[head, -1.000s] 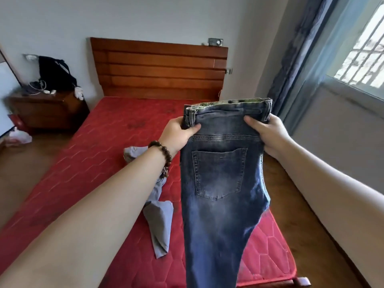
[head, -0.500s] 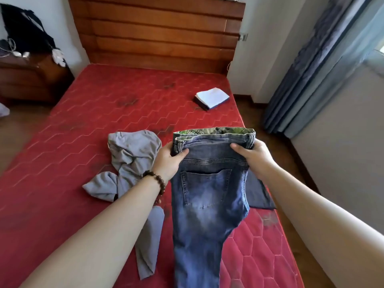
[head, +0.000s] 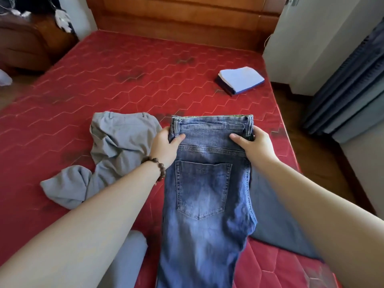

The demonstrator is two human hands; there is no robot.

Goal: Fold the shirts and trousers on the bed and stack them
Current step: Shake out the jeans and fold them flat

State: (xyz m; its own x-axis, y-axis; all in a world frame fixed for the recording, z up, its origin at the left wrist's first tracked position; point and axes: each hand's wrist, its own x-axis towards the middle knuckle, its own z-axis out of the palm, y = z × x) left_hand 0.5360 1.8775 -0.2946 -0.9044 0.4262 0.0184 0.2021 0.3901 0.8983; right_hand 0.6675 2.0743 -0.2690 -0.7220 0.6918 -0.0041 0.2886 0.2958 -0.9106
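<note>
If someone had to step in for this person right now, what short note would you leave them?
Left hand and right hand each grip a waistband corner of the blue jeans, already doubled leg on leg.
Grey trousers lie crumpled, unfolded, left of the jeans on the red bed. A dark garment lies under the right arm.
Done: a folded stack by the far right edge.
Left: finish folding the jeans, fold the rest, stack all.

Blue jeans gripped at waistband by left hand and right hand over red mattress; crumpled grey trousers alongside, folded stack beyond.
</note>
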